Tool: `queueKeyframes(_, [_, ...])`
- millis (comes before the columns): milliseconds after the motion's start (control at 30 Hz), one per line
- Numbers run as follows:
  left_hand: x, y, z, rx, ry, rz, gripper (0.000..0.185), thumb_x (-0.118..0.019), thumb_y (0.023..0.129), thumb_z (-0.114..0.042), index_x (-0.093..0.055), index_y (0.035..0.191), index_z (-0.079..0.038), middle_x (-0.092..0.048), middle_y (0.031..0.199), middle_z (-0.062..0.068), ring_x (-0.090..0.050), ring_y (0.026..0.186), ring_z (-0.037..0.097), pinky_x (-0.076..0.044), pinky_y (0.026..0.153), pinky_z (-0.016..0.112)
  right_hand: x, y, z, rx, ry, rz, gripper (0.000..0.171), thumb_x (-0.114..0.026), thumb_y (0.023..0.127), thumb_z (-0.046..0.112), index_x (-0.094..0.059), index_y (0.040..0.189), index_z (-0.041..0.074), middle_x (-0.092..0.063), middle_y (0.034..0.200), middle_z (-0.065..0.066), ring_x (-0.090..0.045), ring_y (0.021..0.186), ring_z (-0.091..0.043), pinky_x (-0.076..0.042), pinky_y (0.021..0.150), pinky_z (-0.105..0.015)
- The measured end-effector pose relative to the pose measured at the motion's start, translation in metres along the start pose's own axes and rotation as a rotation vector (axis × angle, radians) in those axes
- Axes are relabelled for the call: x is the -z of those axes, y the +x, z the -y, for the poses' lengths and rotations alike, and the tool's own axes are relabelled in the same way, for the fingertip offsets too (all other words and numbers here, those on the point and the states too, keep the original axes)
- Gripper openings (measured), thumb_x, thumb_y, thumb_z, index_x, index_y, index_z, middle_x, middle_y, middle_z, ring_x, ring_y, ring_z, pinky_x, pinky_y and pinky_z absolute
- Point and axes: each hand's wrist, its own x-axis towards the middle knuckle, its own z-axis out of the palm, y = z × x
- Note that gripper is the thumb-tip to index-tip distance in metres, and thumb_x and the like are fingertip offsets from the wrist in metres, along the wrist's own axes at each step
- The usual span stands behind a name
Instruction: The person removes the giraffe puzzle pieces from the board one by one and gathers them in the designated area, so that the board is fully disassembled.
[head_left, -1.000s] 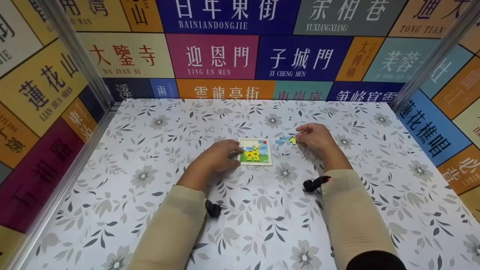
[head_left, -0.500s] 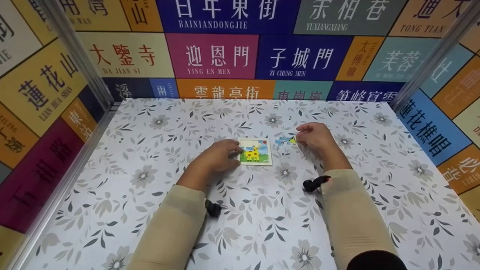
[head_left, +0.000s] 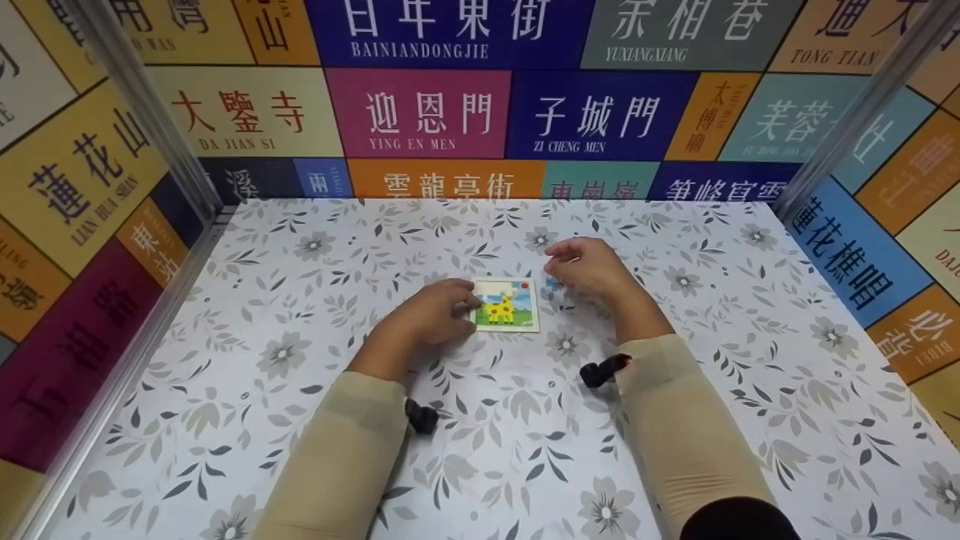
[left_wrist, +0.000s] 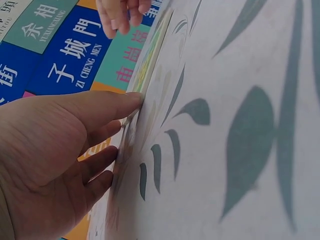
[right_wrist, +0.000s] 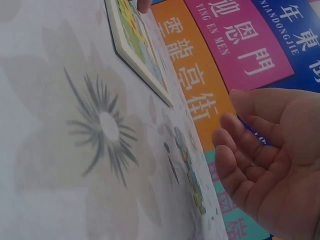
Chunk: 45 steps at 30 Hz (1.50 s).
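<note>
Head view: the left hand (head_left: 431, 319) is pressing straight fingers (left_wrist: 107, 102) against the puzzle board (head_left: 507, 305) (steadying it) at mid-table (head_left: 315, 360) — the right hand (head_left: 589, 268), fingers loosely curled, is hovering over loose pieces (right_wrist: 192, 180) beside it.

Loose puzzle piece (head_left: 553, 283) mostly hidden under right hand (head_left: 587, 268); its picture unreadable.

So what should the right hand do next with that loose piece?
Probably close the fingers on the loose piece and carry it to the puzzle board. The right hand hovers over it with nothing held, while the left hand steadies the board's edge.
</note>
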Motion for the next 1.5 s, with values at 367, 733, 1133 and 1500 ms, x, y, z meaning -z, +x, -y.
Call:
queueKeyframes(367, [0.001,0.001,0.002,-0.008,0.001,0.008,0.04,-0.075,0.098,-0.027,-0.069,0.138,-0.02,-0.047,0.168,-0.002,-0.036,0.162,0.026,-0.027,0.135,0.045,-0.024,0.001,0.035,0.079,-0.014,0.067,0.042,-0.071,0.103,0.038,-0.069,0.14,0.018,-0.071,0.133,-0.007,-0.066,0.12,-0.026,-0.056,0.101,-0.044])
queueKeyframes(733, [0.001,0.001,0.003,-0.001,-0.018,0.005,0.04,-0.074,0.098,-0.028,-0.069,0.138,-0.022,-0.046,0.168,-0.004,-0.035,0.162,0.024,-0.027,0.135,0.046,-0.041,0.005,0.024,0.083,-0.117,0.127,0.04,-0.074,0.1,0.034,-0.073,0.135,0.015,-0.07,0.132,-0.008,-0.065,0.12,-0.027,-0.055,0.105,-0.049])
queueKeyframes(1133, [0.003,-0.002,0.001,-0.062,0.013,-0.001,0.043,-0.071,0.098,-0.024,-0.068,0.141,-0.018,-0.046,0.17,0.002,-0.036,0.162,0.028,-0.027,0.135,0.046,-0.046,0.004,0.019,-0.016,-0.123,0.189,0.026,-0.08,0.094,0.02,-0.078,0.121,0.018,-0.073,0.127,-0.004,-0.065,0.118,-0.024,-0.054,0.107,-0.043])
queueKeyframes(1500, [0.002,-0.001,0.001,-0.059,-0.008,-0.006,0.039,-0.072,0.098,-0.023,-0.069,0.137,-0.017,-0.046,0.169,0.002,-0.036,0.161,0.029,-0.027,0.135,0.045,-0.046,0.005,0.018,0.017,-0.201,0.209,0.028,-0.082,0.094,0.019,-0.08,0.121,0.017,-0.073,0.129,-0.007,-0.066,0.122,-0.027,-0.053,0.112,-0.047])
